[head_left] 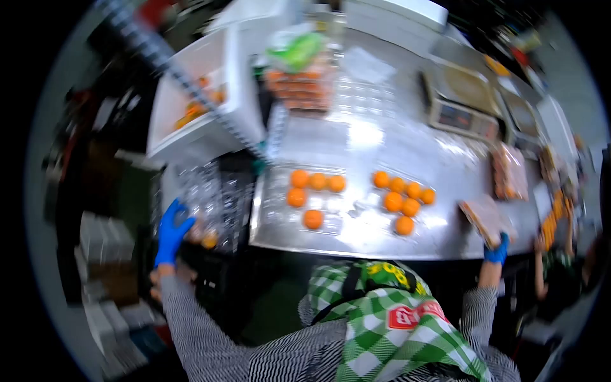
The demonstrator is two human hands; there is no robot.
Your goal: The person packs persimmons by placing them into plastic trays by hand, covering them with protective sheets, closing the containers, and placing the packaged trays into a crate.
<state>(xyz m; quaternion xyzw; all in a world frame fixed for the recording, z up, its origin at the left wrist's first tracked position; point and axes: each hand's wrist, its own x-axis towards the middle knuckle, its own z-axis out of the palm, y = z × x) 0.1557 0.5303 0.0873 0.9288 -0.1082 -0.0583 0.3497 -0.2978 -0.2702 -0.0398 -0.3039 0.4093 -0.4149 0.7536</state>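
Observation:
My left hand (170,234), in a blue glove, is open with thumb and fingers apart. It is beside clear plastic trays (202,194) left of the metal table; a small orange-yellow thing (209,240) lies low among them. At the table's front right edge, my right hand (497,249), also blue-gloved, is closed on the near corner of a flat pinkish package (487,216). Between my hands, orange round fruits (318,182) sit in one clear tray. More orange fruits (393,201) are in a second tray to its right.
A white foam box (238,83) with orange fruit stands back left, beside stacked packs (299,89) of orange items. Scales (461,105) occupy the back right, near a pink bag (509,172). A blurred checked strip (191,86) crosses the upper left. A co-worker's hand (540,244) is far right.

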